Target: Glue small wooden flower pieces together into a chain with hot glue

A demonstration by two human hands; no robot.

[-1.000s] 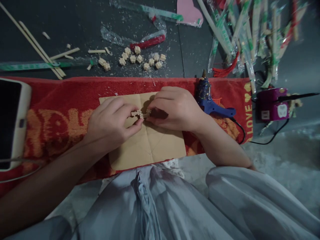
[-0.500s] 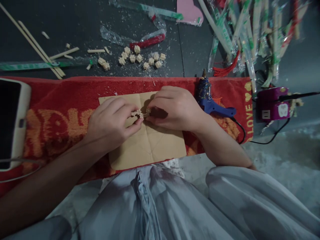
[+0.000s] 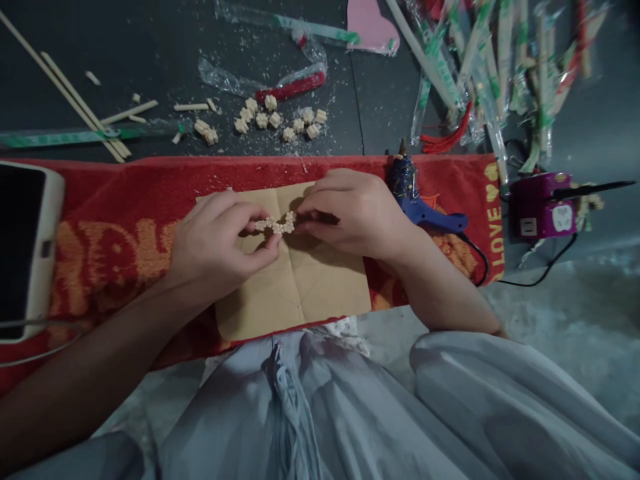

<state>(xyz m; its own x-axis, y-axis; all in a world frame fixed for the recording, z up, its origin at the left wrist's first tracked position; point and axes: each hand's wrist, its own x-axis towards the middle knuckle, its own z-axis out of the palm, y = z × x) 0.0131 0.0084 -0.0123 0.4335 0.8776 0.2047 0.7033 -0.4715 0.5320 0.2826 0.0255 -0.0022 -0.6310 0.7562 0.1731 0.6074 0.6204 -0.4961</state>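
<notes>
A small curved chain of pale wooden stick-end clusters is held above a creased tan cardboard sheet. My left hand pinches its left end between thumb and fingers. At the other end, the fingertips of my right hand close around the chain's right tip, partly hiding it. Both hands hover low over the upper part of the cardboard. Beyond them, several loose wooden clusters of the same pale kind lie on the dark table.
A blue glue gun rests on the red towel, right of my right hand. Its cord runs by a purple box. At left lies a phone. Thin sticks, wrapped sticks and a pink heart are farther back.
My left thumb and fingers have shifted slightly left along the chain. More of the curved chain shows between my hands. The whole view has shifted a little.
</notes>
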